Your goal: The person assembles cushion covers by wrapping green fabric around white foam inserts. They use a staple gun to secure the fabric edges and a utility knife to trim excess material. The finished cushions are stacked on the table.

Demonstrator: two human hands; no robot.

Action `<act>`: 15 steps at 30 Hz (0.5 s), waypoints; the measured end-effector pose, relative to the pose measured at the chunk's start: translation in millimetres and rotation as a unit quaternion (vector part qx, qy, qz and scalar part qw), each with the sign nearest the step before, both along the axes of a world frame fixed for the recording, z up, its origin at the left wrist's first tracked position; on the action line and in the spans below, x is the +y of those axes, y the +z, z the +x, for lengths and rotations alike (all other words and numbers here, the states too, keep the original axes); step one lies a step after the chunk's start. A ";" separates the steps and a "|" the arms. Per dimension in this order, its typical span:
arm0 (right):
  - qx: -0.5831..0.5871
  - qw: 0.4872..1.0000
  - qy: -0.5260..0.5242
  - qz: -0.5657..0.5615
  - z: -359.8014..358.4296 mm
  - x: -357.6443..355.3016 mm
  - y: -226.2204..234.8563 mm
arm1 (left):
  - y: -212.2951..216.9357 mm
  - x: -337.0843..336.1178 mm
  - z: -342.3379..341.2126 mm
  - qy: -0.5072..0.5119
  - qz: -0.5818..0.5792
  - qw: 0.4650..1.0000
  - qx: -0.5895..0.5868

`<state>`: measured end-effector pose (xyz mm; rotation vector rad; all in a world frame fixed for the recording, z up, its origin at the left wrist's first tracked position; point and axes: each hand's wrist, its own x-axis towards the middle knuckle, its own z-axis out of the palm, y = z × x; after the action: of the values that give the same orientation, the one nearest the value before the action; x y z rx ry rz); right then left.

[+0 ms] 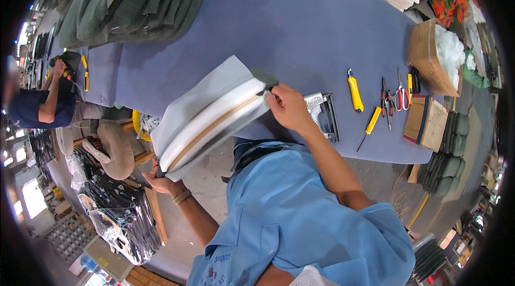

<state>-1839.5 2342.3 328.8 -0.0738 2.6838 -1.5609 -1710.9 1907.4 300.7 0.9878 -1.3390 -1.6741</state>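
A curved padded panel [214, 122] is tilted between my two hands over the table's front edge. White padding shows along it with a tan strip, and pale fabric flares out on its far side. My right hand [291, 108] pinches the right end, where a bit of dark green fabric [264, 78] sticks out. The lower left end rests in my left hand [163, 181], whose fingers close around it, partly hidden under the panel. A silver and black staple gun [323, 116] lies on the table just right of my right hand.
On the blue-grey table [300, 34] lie a yellow utility knife [354, 92], a yellow-handled screwdriver [370, 128], pliers [386, 105] and scissors [400, 97]. Dark green covers [137, 4] are stacked far left. A cardboard box [429, 58] holds white stuffing. Another person [45, 98] works at left.
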 end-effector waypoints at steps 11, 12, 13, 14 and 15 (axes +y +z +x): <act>0.009 0.967 -0.042 -0.252 7.1 30.9 9.3 | 22.1 85.2 26.8 -0.031 0.007 0.976 -0.214; -0.015 0.969 -0.053 -0.241 9.7 44.5 10.5 | 33.0 101.4 36.2 -0.069 0.079 0.969 -0.222; -0.039 0.971 -0.062 -0.229 10.6 58.2 11.9 | 37.5 110.7 44.3 -0.104 0.152 0.956 -0.228; -0.061 0.972 -0.071 -0.217 11.0 70.0 13.7 | 30.9 112.0 50.9 -0.177 0.115 0.935 -0.286; -0.072 0.967 -0.092 -0.227 10.3 77.7 0.7 | 22.0 110.5 53.1 -0.251 0.072 0.905 -0.337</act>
<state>-1829.2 2420.0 329.5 0.2743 2.2292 -2.1172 -1657.8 2017.9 322.7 1.4908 -2.0843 -1.9014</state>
